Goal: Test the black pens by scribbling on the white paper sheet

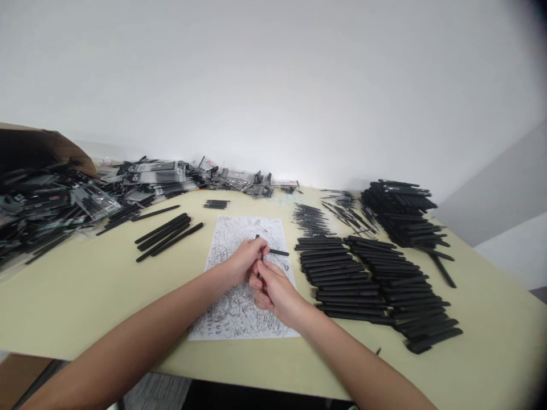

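Above the scribbled sheet of paper [239, 310], my two hands meet with closed fingers. My left hand [247, 261] grips a short black piece that looks like a pen cap [279, 252], which points out to the right. My right hand [276, 289] is closed just below and touches the left, pinching a slim black pen [257, 236] held roughly upright. Its tip shows above the left fingers, and most of its length is hidden by both hands. Dense black scribbles cover the paper beneath.
Several black pens [164, 236] lie left of the paper, with short black pieces [216, 204] behind them. Packaged pens [158, 171] and an open carton [70, 151] fill the back left. On the right are rows of pens [342, 279], thin refills [311, 219] and a pen stack [399, 210].
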Tool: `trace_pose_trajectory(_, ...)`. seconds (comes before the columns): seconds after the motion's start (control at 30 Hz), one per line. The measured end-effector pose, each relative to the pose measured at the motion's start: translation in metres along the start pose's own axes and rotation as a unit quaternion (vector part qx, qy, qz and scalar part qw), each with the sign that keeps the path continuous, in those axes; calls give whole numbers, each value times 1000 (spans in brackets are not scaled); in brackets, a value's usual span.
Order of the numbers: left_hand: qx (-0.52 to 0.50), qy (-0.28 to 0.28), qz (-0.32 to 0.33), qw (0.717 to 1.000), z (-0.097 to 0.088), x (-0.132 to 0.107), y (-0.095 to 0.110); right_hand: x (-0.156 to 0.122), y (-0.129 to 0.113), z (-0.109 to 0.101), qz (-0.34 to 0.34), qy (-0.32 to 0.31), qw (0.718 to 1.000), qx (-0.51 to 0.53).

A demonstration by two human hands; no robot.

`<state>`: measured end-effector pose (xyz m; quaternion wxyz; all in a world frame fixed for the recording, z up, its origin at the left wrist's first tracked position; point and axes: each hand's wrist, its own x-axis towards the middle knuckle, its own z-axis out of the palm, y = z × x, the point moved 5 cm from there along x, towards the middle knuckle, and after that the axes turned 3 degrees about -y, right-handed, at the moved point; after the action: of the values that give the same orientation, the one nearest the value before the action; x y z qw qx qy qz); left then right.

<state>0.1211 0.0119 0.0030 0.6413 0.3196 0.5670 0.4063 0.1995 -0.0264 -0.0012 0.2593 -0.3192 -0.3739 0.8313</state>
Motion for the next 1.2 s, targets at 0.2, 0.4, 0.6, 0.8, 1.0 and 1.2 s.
trace_pose_trajectory(0.2,-17,-14,16,1000,0,4,-2,0,0,0,2,3,1000,-4)
trace_pose_trajectory(0.4,-36,-39,17,998,1,1,0,0,-3,-5,-7,20,1000,-22)
trace_pose_trajectory(0.6,-44,-79,56,994,0,1,8,3,-13,-21,-57,38,990,-119)
trace_pose_trajectory(0.8,207,30,267,941,-20,0,32,-6,-45,-40,-212,142,853,-455)
trace_pose_trajectory(1.0,413,94,359,831,-32,2,35,-17,-57,-40,-193,201,715,-641)
trace_pose_trajectory(1.2,452,107,366,806,-32,4,33,-15,-54,-37,-156,196,684,-685)
